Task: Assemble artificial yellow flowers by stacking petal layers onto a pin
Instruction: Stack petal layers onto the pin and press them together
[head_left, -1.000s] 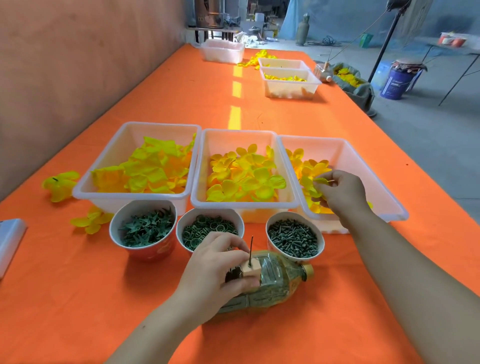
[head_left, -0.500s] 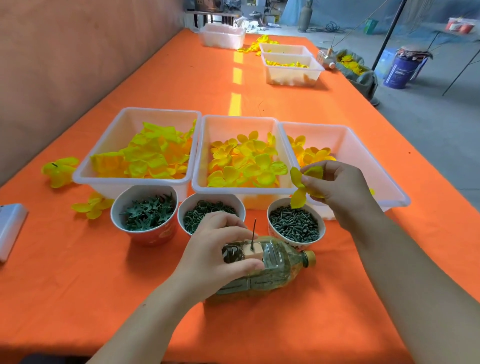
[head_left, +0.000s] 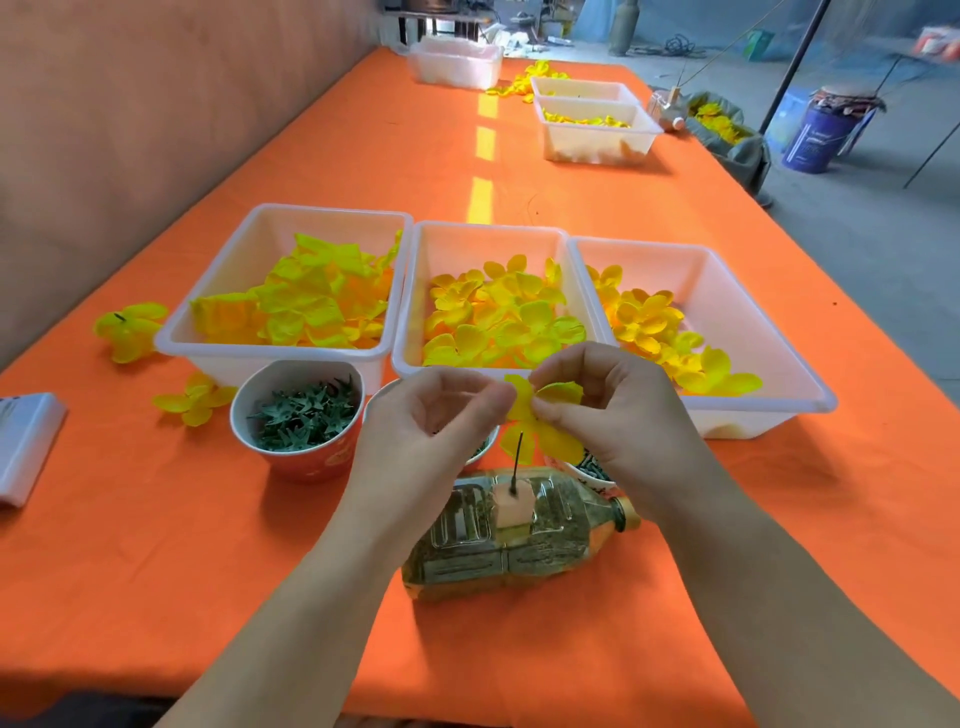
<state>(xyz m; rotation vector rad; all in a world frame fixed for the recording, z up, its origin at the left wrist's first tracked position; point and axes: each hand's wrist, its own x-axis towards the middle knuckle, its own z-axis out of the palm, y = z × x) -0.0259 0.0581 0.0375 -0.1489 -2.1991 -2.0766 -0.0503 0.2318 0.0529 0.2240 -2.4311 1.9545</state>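
Both grips are pinching one yellow petal layer (head_left: 545, 434), left hand (head_left: 431, 421) at its 9 o'clock edge, right hand (head_left: 618, 415) at 3 o'clock, holding it spread just above the upright pin (head_left: 517, 462); I am judging this lines its centre up.

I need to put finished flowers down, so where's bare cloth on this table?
Bare cloth lies right of the bottle below the right tray, left between the red cup and the white object at the edge, and beyond the trays up to the far trays. Crowded: around the pin, where the left hand and right hand pinch a petal layer.
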